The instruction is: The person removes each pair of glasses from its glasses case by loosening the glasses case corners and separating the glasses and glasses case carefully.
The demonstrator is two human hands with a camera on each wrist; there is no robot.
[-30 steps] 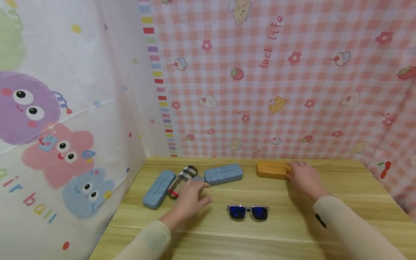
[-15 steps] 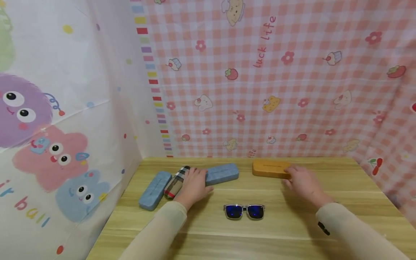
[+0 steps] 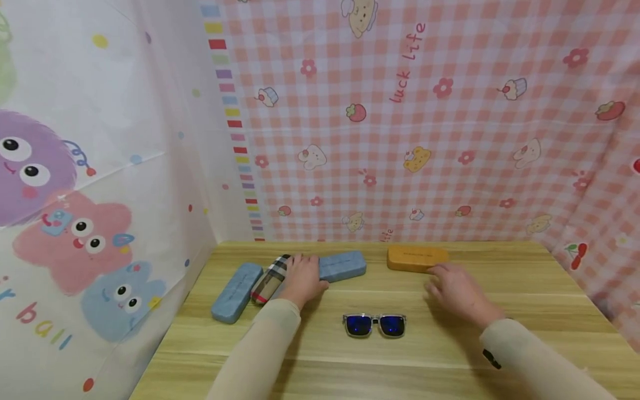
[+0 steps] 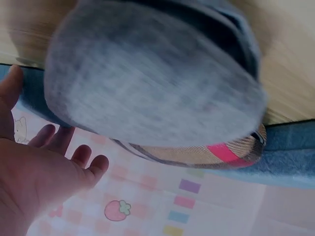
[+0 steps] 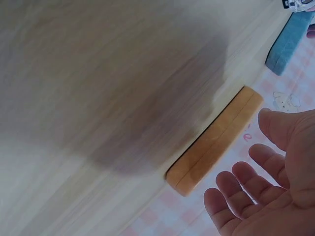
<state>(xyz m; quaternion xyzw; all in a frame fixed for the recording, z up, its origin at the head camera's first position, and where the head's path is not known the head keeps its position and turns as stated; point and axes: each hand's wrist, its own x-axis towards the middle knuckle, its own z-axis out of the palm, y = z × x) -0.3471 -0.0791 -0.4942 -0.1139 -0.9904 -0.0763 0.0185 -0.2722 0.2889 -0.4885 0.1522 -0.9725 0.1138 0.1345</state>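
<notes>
In the head view my left hand (image 3: pixel 302 278) reaches over a row of glasses cases, its fingers at the near end of a blue glasses case (image 3: pixel 343 266). Under that wrist sits a grey glasses case (image 4: pixel 152 78), large in the left wrist view and mostly hidden from the head; a dark gap shows along its side. A plaid glasses case (image 3: pixel 270 280) lies just left of the hand. My right hand (image 3: pixel 459 293), fingers loosely bent and holding nothing, hovers by the front right corner of an orange glasses case (image 3: pixel 415 259). Sunglasses (image 3: pixel 375 325) with blue lenses lie between the hands.
Another blue glasses case (image 3: pixel 236 293) stands at the left end of the row. Behind the wooden table (image 3: pixel 400 369) hangs a pink checked cloth (image 3: pixel 380 139), and a white printed cloth (image 3: pixel 165 100) covers the left side.
My left hand has moved right and farther back, from over the plaid case to the blue case's end. The right hand has drawn slightly left and nearer, off the orange case's right end.
</notes>
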